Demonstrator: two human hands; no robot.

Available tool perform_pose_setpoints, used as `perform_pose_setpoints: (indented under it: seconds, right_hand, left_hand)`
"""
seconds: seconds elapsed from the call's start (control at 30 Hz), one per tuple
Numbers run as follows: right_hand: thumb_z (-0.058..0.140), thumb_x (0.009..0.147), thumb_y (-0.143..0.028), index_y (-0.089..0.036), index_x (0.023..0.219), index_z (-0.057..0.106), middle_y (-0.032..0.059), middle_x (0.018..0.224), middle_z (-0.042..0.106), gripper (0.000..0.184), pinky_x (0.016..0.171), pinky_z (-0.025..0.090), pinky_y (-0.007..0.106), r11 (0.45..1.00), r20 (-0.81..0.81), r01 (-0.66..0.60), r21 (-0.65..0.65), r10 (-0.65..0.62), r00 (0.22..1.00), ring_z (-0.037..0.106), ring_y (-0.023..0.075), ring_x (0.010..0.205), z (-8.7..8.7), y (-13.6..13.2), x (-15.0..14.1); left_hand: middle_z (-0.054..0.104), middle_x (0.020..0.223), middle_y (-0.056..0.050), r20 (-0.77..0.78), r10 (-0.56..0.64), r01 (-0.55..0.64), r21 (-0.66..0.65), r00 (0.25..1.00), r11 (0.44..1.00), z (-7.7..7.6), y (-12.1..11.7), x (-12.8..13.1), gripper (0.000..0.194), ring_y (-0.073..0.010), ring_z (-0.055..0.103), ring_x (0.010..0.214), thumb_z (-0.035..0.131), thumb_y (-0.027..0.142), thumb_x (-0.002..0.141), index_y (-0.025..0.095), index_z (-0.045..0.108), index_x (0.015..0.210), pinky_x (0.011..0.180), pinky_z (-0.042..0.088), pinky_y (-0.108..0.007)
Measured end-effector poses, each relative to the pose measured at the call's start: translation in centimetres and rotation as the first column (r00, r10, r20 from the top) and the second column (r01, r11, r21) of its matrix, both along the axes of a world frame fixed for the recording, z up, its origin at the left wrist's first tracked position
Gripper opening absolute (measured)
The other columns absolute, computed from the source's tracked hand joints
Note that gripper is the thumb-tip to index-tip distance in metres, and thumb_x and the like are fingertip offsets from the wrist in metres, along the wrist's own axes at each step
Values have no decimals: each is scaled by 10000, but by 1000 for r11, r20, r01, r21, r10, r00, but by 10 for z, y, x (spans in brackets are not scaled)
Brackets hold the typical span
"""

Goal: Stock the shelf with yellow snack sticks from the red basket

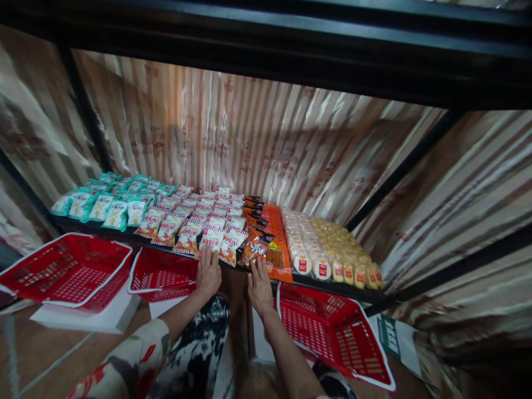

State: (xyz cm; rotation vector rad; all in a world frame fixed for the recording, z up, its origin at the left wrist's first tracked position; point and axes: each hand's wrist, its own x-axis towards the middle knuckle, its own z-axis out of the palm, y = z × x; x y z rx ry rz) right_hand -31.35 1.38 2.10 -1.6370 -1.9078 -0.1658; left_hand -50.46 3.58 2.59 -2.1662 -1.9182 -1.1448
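My left hand rests its outstretched fingers on the lower front of a white snack bag with red lettering, at the shelf's front edge. Beside it, my right hand lays its fingers against the lower end of an orange snack bag with a clear window. Neither hand is closed round a bag. Rows of similar white bags stand left of my left hand. Right of the orange bags are round pale packaged cakes and small yellow wrapped cakes.
Teal snack bags fill the shelf's left end. Red baskets with white rims stand below: one at left, a smaller basket beside it, and another at right. A dark beam crosses overhead; striped sheeting hangs behind.
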Motion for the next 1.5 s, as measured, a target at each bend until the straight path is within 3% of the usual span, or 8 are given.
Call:
perform_pose_setpoints:
  seconds: [0.2,0.33,0.57,0.73,0.97,1.13,1.5]
  right_hand:
    - [276,933,-318,-107,1360,396,136,1512,188,492,1090,289,456,998,-10,59,21,-59,998,133,231,1398,8,-4,-3]
    - [292,927,-317,-115,1328,442,132,1508,206,473,1086,292,464,995,-14,98,23,-97,995,154,240,1393,16,-4,-9]
    - [310,907,-216,-147,1322,459,126,1459,331,447,1087,304,469,995,22,-64,78,63,998,223,218,1377,30,-4,-34]
    - [327,905,-218,-165,1343,435,122,1469,310,454,1078,334,420,995,-85,-104,15,104,991,275,212,1359,36,3,-59]
    - [340,905,-250,-127,1282,507,162,1459,306,430,1064,346,428,997,-189,-74,-32,66,980,292,257,1349,40,19,-78]
    - [359,894,-229,-123,1221,560,175,1418,363,399,1047,362,429,997,-197,-36,-66,22,980,379,276,1299,44,27,-83]
    - [367,876,-217,-74,1185,580,190,1213,566,401,1005,403,412,991,-304,-13,-131,-28,952,491,259,1197,34,45,-90]
  left_hand:
    - [260,1482,-163,11,-38,38,18,999,999,-3,10,-12,528,-295,116,1397,408,134,803,107,397,1330,1089,258,-514]
    - [256,1477,-187,14,-40,39,13,999,999,2,13,-16,507,-303,144,1391,407,141,812,77,410,1315,1092,247,-510]
    - [281,1469,-172,23,-16,15,15,1000,1000,1,16,-23,496,-299,219,1369,419,162,832,114,405,1325,1068,300,-482]
    - [307,1447,-207,-5,1,-1,-5,1000,1000,2,20,-22,503,-322,301,1331,449,210,849,104,398,1339,1038,336,-480]
    - [339,1426,-214,-41,25,-26,-32,999,999,10,26,-23,529,-331,347,1301,485,215,840,108,399,1351,1028,350,-463]
    - [333,1430,-211,-35,41,-42,-38,999,998,11,28,-23,536,-336,349,1299,495,229,834,112,404,1349,1026,352,-462]
    - [313,1438,-201,45,-24,24,6,999,1000,-3,42,-25,531,-331,316,1314,451,234,850,113,369,1361,1030,341,-493]
